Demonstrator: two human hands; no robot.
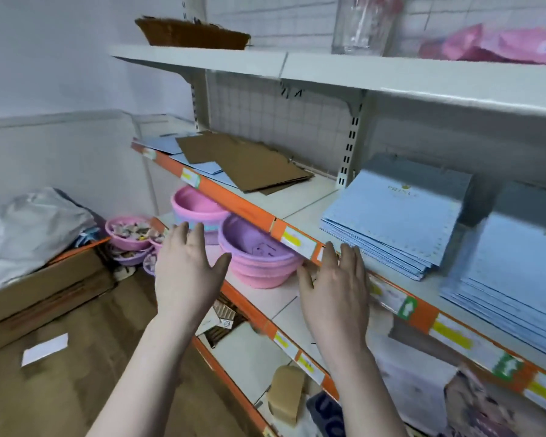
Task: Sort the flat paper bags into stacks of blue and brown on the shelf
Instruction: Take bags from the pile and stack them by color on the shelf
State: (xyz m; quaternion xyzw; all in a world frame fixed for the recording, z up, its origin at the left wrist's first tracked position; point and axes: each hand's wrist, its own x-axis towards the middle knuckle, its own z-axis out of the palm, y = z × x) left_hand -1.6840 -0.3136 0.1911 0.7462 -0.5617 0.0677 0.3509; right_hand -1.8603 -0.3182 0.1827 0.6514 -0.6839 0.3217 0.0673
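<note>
On the middle shelf [300, 200] a loose pile of brown flat bags [246, 162] lies at the far left, partly over a few blue bags [167, 143]. A neat stack of blue bags [394, 219] sits further right, and another blue stack [514, 279] lies at the right edge. My left hand [186, 272] hovers in front of the shelf with fingers straight and nothing in it. My right hand [338, 291] is also empty, its fingers spread just below the shelf's orange front edge [243, 203].
Pink and purple plastic basins [252, 250] stand on the lower shelf behind my hands. A cardboard box [44, 279] with plastic wrap sits at left. A wicker basket [193, 33] and pink packs [501, 45] are on the top shelf.
</note>
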